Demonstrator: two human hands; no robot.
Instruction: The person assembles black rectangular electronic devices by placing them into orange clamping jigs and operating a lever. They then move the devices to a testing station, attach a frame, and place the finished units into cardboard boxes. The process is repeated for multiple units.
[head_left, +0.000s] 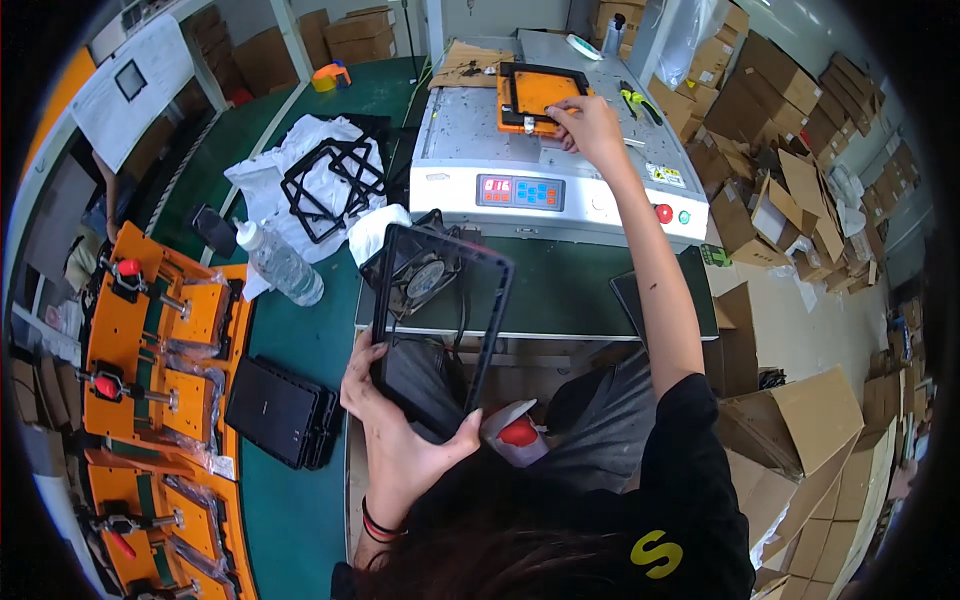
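My left hand (405, 440) grips a black rectangular frame (494, 318) by its lower end, thumb on one side and fingers on the other. The frame is tilted upright over my lap, and its middle looks see-through. My right hand (590, 130) reaches to an orange fixture (545, 90) on top of a white machine (450, 205). Its fingers are pinched together at the fixture's front right part; what they hold there is hidden. Another black frame (512, 92) lies on the fixture.
Black frames (325, 190) lie on a white cloth at the left, near a clear bottle (280, 262). A small fan (425, 280) stands below the machine. Stacked black cases (275, 410) sit beside orange clamp jigs (125, 385). Cardboard boxes (800, 420) fill the right side.
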